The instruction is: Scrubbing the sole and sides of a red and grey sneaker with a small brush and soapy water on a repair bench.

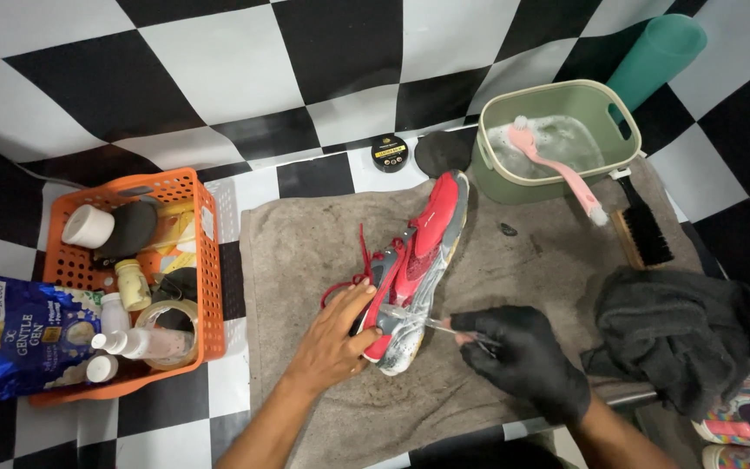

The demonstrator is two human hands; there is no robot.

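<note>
Red shoe point(418, 260) under flat, open left hand point(333, 337), gloved right hand point(523, 352) grip pinching thin tool point(444, 326) beside heel

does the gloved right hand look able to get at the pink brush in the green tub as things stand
Probably yes. The pink brush leans out over the green tub rim, nothing covering its handle. But the right hand already grips a small tool against the red shoe, so it would need freeing first.

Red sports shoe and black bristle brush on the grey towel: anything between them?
Head view: between red sports shoe and black bristle brush lies mostly bare grey towel, with one small dark object.
</note>
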